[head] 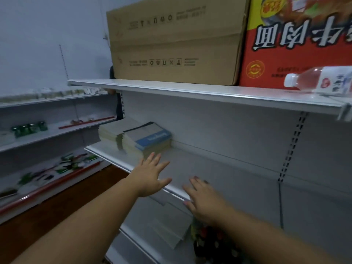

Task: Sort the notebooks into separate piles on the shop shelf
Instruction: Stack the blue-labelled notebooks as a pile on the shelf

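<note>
Two stacks of notebooks stand side by side at the left end of the white middle shelf (219, 168). The left stack (111, 133) has plain pale covers. The right stack (146, 139) is topped by a grey notebook with a blue band. My left hand (150, 175) reaches over the shelf with fingers spread, just in front of the right stack, holding nothing. My right hand (202, 199) hovers at the shelf's front edge with straight fingers, also holding nothing.
The upper shelf (190, 90) carries a brown cardboard box (175, 40), a red printed carton (297, 40) and a lying water bottle (322, 80). Grey paper items (171, 225) and dark bottles (213, 242) sit on the shelf below. Another shelving unit (47, 134) stands left.
</note>
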Motion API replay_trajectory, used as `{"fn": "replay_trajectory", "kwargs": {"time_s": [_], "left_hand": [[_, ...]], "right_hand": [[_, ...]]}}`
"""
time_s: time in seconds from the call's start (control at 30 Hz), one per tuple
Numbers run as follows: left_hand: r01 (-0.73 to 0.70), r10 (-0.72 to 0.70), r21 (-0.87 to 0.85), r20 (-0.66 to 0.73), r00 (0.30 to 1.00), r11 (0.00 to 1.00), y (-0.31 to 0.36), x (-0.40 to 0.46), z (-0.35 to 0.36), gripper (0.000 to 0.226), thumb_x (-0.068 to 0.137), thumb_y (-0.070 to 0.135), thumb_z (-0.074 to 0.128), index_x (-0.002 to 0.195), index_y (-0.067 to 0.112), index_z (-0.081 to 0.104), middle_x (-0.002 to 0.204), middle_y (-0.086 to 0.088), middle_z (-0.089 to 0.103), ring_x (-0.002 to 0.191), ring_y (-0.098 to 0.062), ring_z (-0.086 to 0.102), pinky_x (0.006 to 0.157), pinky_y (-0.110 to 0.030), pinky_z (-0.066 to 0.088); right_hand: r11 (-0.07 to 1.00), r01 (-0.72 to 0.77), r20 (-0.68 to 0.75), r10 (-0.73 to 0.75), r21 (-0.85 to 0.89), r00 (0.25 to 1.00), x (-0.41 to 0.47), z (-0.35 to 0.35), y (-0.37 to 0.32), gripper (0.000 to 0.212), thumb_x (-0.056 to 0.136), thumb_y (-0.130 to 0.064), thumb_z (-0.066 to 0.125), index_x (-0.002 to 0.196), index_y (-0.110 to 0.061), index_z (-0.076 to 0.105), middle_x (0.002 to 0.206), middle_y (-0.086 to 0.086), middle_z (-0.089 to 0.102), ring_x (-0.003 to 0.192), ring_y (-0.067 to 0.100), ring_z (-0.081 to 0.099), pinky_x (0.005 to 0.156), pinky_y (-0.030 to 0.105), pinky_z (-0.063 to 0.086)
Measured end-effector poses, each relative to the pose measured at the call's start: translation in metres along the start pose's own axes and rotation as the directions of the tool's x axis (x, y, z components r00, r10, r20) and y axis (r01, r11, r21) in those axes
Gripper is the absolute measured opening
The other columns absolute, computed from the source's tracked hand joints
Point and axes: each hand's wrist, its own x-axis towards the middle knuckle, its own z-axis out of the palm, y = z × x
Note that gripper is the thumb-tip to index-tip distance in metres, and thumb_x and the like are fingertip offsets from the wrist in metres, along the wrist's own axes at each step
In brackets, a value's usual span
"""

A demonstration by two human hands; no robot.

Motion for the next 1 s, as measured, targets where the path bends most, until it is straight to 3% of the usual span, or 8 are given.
{"fn": "replay_trajectory", "kwargs": {"time_s": [0.17,0.33,0.57,0.67,0.77,0.83,0.93,1.0], "left_hand": [[0.012,-0.013,0.021,0.042,0.999,1.000,-0.040,0.031,0.007,0.069,0.094,0.063,0.029,0.151,0.035,0.004,0.161,-0.002,-0.007,0.146,-0.018,-0.016,0.120,-0.043,-0.006],[0.052,-0.053,0.119,0.005,0.999,0.991,-0.103,0.069,-0.004,0.069,0.094,0.062,0.028,0.152,0.031,0.005,0.160,-0.002,-0.008,0.146,-0.020,-0.015,0.117,-0.042,-0.010],[-0.020,0.024,0.117,-0.036,0.999,0.993,-0.163,0.131,0.001,0.066,0.095,0.058,0.031,0.152,0.032,0.010,0.161,-0.001,-0.004,0.147,-0.018,-0.012,0.118,-0.041,-0.010],[-0.078,0.086,0.121,-0.068,0.994,0.990,-0.184,0.156,0.001,0.067,0.095,0.057,0.031,0.152,0.030,0.009,0.161,-0.001,-0.002,0.147,-0.018,-0.010,0.118,-0.041,-0.010],[-0.133,0.133,0.147,0.012,0.991,0.980,-0.203,0.175,0.000,0.070,0.095,0.059,0.028,0.153,0.027,0.004,0.161,-0.002,-0.003,0.147,-0.020,-0.012,0.118,-0.045,-0.010],[-0.190,0.186,0.167,0.042,0.982,0.967,-0.213,0.185,-0.003,0.072,0.095,0.061,0.026,0.153,0.027,0.002,0.161,-0.002,-0.004,0.147,-0.020,-0.015,0.118,-0.046,-0.010],[-0.273,0.275,0.173,0.013,0.961,0.946,-0.229,0.202,-0.004,0.074,0.092,0.067,0.018,0.153,0.027,0.003,0.161,0.000,-0.001,0.147,-0.019,-0.015,0.118,-0.046,-0.010],[-0.316,0.317,0.134,0.009,0.948,0.939,-0.235,0.209,0.003,0.078,0.088,0.073,0.014,0.152,0.029,0.004,0.161,0.001,0.002,0.147,-0.018,-0.013,0.118,-0.048,-0.007]], "right_hand": [[0.998,0.034,-0.010,-0.034,0.043,0.999,0.077,0.008,0.003,0.058,0.099,-0.046,0.030,0.151,-0.025,0.014,0.160,0.004,0.003,0.147,0.021,0.001,0.118,0.035,0.002],[0.996,0.010,0.088,-0.018,0.092,0.996,0.140,0.016,0.010,0.057,0.100,-0.041,0.030,0.151,-0.022,0.013,0.160,0.004,0.005,0.147,0.019,0.004,0.118,0.032,0.003],[0.941,-0.219,0.013,0.223,0.257,0.975,0.199,0.024,0.005,0.051,0.099,-0.044,0.031,0.144,-0.020,0.033,0.141,0.002,0.043,0.130,0.018,0.038,0.106,0.026,0.032],[0.817,-0.362,0.011,0.400,0.448,0.916,0.238,0.019,-0.011,0.053,0.098,-0.047,0.035,0.142,-0.018,0.038,0.140,0.003,0.048,0.129,0.018,0.044,0.105,0.024,0.032],[0.646,-0.458,0.084,0.522,0.611,0.849,0.275,0.005,-0.035,0.059,0.097,-0.050,0.034,0.139,-0.010,0.041,0.142,0.009,0.046,0.129,0.023,0.045,0.104,0.026,0.034],[0.534,-0.502,0.156,0.564,0.681,0.811,0.294,-0.006,-0.052,0.062,0.095,-0.057,0.032,0.131,-0.010,0.050,0.124,0.013,0.056,0.113,0.025,0.056,0.093,0.028,0.044],[0.469,-0.566,0.244,0.583,0.678,0.775,0.316,-0.014,-0.072,0.055,0.091,-0.065,0.032,0.108,-0.019,0.057,0.081,-0.002,0.057,0.070,0.014,0.057,0.059,0.022,0.048],[0.389,-0.616,0.320,0.599,0.685,0.734,0.321,-0.012,-0.078,0.046,0.091,-0.060,0.039,0.100,-0.018,0.055,0.077,0.000,0.055,0.065,0.014,0.054,0.057,0.021,0.045]]}}
